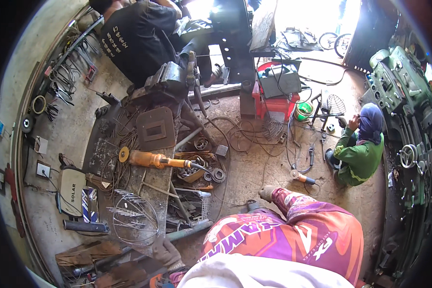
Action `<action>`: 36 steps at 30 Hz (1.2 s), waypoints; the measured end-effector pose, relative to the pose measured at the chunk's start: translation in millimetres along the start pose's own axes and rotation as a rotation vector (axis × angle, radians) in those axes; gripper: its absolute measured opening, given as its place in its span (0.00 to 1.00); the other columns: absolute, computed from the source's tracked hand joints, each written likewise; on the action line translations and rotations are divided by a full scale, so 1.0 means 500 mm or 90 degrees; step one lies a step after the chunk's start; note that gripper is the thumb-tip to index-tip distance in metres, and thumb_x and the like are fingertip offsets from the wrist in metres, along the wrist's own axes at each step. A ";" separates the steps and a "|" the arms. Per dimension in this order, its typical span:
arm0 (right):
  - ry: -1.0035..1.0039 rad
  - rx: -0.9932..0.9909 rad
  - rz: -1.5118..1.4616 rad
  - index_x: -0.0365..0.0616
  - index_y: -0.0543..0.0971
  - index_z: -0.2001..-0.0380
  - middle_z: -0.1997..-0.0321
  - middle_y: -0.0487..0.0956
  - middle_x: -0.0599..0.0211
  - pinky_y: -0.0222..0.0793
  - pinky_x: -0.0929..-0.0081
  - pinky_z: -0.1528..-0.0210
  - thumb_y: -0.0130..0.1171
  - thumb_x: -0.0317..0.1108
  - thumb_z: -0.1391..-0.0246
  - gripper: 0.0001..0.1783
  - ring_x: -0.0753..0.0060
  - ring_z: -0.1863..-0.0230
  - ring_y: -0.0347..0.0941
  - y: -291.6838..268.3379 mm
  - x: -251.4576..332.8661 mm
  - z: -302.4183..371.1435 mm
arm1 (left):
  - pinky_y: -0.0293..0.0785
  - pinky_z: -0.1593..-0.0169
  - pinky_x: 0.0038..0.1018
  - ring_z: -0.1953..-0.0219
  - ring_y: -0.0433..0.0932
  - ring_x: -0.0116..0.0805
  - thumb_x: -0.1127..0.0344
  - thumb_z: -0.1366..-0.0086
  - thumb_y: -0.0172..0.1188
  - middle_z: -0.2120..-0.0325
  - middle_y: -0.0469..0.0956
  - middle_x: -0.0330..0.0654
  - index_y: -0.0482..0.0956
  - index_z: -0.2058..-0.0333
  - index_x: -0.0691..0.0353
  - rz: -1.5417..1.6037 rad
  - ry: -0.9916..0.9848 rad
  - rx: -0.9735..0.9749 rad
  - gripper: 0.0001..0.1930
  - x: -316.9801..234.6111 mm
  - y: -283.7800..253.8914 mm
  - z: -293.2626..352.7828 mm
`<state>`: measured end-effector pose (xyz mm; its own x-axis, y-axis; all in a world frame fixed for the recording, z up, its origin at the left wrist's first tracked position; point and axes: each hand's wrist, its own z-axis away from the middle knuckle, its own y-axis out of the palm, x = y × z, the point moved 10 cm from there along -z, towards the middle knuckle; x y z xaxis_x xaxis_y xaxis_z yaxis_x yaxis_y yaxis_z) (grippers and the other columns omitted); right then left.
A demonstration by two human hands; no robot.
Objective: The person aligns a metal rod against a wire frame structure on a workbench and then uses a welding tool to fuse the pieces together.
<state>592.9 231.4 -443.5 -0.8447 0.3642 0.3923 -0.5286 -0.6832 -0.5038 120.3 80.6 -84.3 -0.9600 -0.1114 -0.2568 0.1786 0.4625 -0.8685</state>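
In the head view, the left hand [165,252], gloved, lay beside the near rim of a round wire grille [133,213] at the bench's [129,182] near end; whether its fingers gripped the rim or merely rested there, I could not tell. The right hand [268,193], also gloved, was over the floor [247,168], well apart from the grille, with nothing visible in it, though its fingers were too small to read as wide or narrow. In my judgement, good handling called for a firm hold on the outer rim, clear of the rods' ends, the other hand steadying the far side, and care not to snag the big grinder [151,159]. Counted, there were three grilles: this one and two [273,128] [335,104] beyond; two grinders, one on the bench, a small one [302,178] on the floor; one vise [168,77]; one shield [146,120]; one green bucket [303,111]; and two co-workers [134,41] [357,158].
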 end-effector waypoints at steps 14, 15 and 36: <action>-0.213 0.090 0.472 0.53 0.89 0.60 0.56 0.86 0.59 0.80 0.60 0.51 0.71 0.39 0.55 0.15 0.53 0.54 0.83 0.073 -0.056 -0.168 | 0.76 0.54 0.44 0.62 0.81 0.53 0.62 0.34 0.61 0.65 0.83 0.55 0.85 0.60 0.68 -0.062 -0.244 -0.127 0.14 0.099 0.012 0.022; -0.249 0.117 0.468 0.53 0.87 0.61 0.57 0.86 0.61 0.79 0.59 0.55 0.68 0.37 0.52 0.13 0.55 0.56 0.83 0.075 -0.009 -0.142 | 0.76 0.54 0.44 0.62 0.81 0.53 0.62 0.34 0.61 0.65 0.84 0.56 0.85 0.60 0.69 -0.071 -0.262 -0.131 0.14 0.104 0.002 0.032; -0.120 0.138 0.215 0.42 0.87 0.63 0.69 0.85 0.59 0.77 0.61 0.68 0.50 0.45 0.40 0.21 0.62 0.71 0.83 -0.006 -0.043 -0.043 | 0.76 0.51 0.44 0.59 0.81 0.54 0.62 0.35 0.62 0.62 0.83 0.56 0.84 0.57 0.67 -0.073 -0.307 -0.084 0.14 0.110 0.017 0.027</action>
<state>610.8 239.5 -466.9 -0.9264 -0.0103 0.3763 -0.1784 -0.8681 -0.4631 71.8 66.6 -111.5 -0.7572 -0.5473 -0.3565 0.0187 0.5274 -0.8494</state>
